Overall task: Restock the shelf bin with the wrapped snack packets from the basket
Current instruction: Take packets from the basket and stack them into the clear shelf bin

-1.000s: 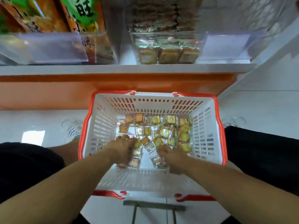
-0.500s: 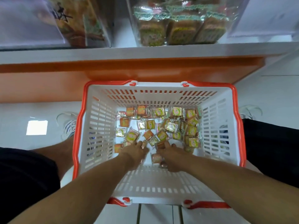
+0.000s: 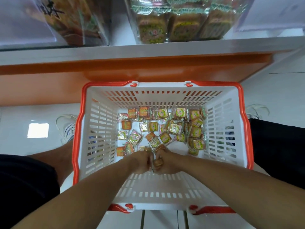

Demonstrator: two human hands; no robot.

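A white slotted basket [image 3: 99,123] with an orange rim sits on the floor below the shelf. Several small wrapped snack packets [image 3: 173,128] lie scattered on its bottom. Both my hands are down inside it at the near side, pressed together. My left hand [image 3: 140,161] and my right hand [image 3: 166,162] curl around a small bunch of packets [image 3: 157,163] held between them. Above, on the shelf, a clear bin [image 3: 181,23] holds the same kind of packets standing in a row.
A grey shelf edge [image 3: 148,50] with an orange panel [image 3: 49,83] under it runs across above the basket. Another clear bin [image 3: 74,22] with larger snack bags stands at the left. White sneakers [image 3: 67,128] and dark trouser legs flank the basket on the tiled floor.
My two hands have drawn together at the near side of the basket and closed on a bunch of packets. The view has dropped closer to the basket.
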